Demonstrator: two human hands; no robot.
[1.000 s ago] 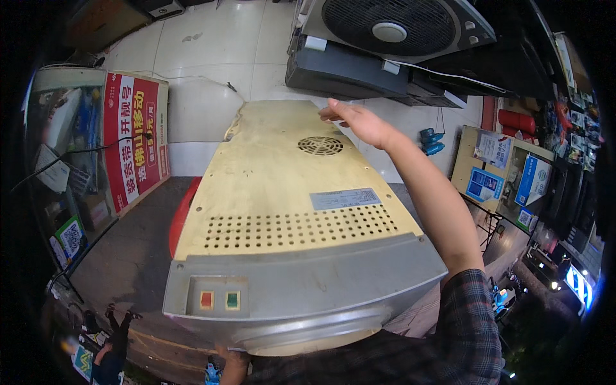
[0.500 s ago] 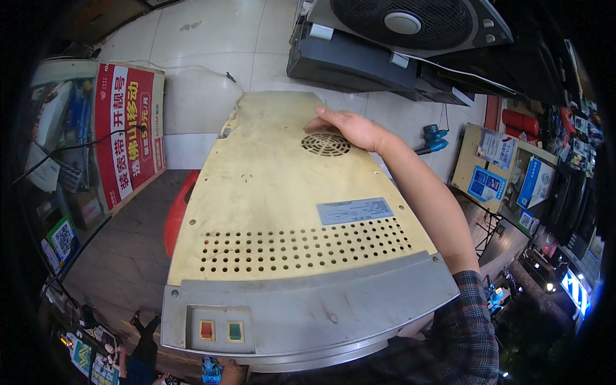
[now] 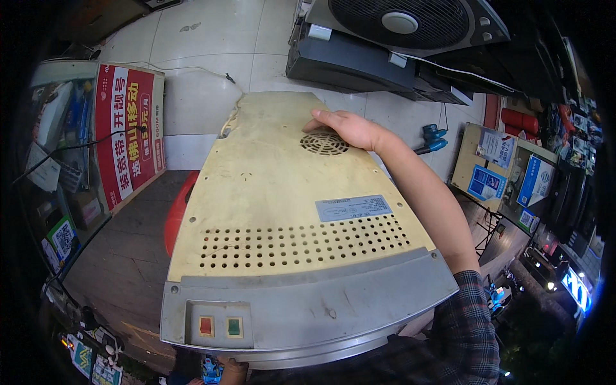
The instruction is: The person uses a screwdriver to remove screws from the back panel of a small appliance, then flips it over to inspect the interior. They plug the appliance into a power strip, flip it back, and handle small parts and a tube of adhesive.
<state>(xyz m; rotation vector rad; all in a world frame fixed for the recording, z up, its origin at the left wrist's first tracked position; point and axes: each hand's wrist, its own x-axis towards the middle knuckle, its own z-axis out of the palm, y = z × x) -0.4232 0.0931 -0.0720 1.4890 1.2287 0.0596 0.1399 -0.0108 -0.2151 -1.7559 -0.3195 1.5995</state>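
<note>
A yellowed water dispenser [image 3: 256,183] with a grey base stretches before me, its panel face up. It carries a round vent grille, rows of small holes, a blue-grey label and a red and a green switch. My right forearm runs along its right side. My right hand [image 3: 350,130] grips the far right edge, fingers bent over the panel beside the grille; the far fingers are partly hidden. What looks like my left hand [image 3: 234,372] shows in shadow under the near grey edge, left of the middle. Its fingers are out of sight.
A glass counter with a red poster [image 3: 131,131] stands at left, and a red object [image 3: 179,212] pokes out behind the dispenser. Beyond are a black box fan [image 3: 410,29] and a dark cabinet [image 3: 353,64]. A teal power tool [image 3: 434,139] and a display case [image 3: 491,163] are at right.
The dispenser's near end has tipped slightly, rising a little in the picture. My right hand keeps its hold. A dark-clothed person at lower left has mostly passed out of sight.
</note>
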